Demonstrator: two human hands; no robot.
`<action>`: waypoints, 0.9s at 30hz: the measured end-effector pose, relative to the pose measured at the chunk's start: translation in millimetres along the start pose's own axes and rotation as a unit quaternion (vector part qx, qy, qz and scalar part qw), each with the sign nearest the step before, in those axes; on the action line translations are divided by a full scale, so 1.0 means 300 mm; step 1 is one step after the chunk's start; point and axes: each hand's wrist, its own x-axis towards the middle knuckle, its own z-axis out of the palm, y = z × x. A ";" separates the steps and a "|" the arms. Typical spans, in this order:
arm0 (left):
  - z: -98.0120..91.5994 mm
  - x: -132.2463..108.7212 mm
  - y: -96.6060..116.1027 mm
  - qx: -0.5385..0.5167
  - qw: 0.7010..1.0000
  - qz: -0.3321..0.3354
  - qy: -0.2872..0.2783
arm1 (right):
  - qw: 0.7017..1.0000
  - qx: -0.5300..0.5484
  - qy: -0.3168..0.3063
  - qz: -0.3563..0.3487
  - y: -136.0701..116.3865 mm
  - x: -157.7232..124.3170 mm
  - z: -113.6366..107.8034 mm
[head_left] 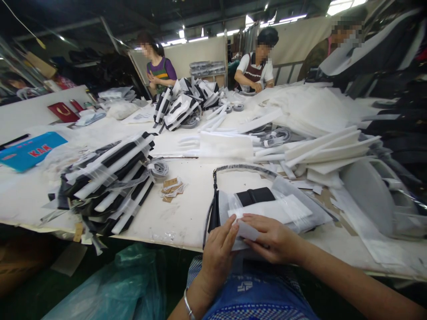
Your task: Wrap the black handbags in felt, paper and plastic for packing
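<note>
My left hand [218,255] and my right hand [271,238] meet at the table's near edge, both pinching a small white paper piece [247,231]. It lies on a black-and-white bag in a clear plastic sleeve [267,206]. A thin black strap [245,168] arcs over the table behind the bag. My left fingers curl onto the paper's left end, and my right fingers press on its right side.
A pile of bagged black-and-white items [106,186] lies to the left, with brown tags [171,189] beside it. Stacked white sheets [316,151] are at the right, and a blue box [28,151] is at the far left. Three people work at the white table's [180,218] far side.
</note>
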 end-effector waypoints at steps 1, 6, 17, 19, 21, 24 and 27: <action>-0.003 0.005 -0.002 -0.004 1.000 0.003 -0.006 | 1.000 -0.012 0.006 -0.009 -0.002 -0.006 0.001; -0.011 0.019 -0.008 -0.013 1.000 0.011 -0.009 | 0.996 -0.077 0.010 -0.035 -0.020 -0.042 -0.004; -0.033 0.033 -0.010 0.000 0.996 0.026 -0.081 | 0.985 -0.172 0.021 -0.026 -0.151 -0.275 0.075; -0.034 0.032 -0.015 0.009 0.995 0.031 -0.092 | 0.981 -0.192 0.021 -0.016 -0.158 -0.296 0.134; -0.038 0.033 -0.018 0.019 0.995 0.042 -0.092 | 0.978 -0.208 0.027 -0.013 -0.151 -0.293 0.199; -0.046 0.042 -0.013 0.040 0.993 0.069 -0.082 | 0.972 -0.226 0.058 -0.010 -0.130 -0.257 0.283; -0.053 0.055 0.005 0.078 0.988 0.100 -0.087 | 0.968 -0.215 0.123 -0.029 -0.117 -0.206 0.330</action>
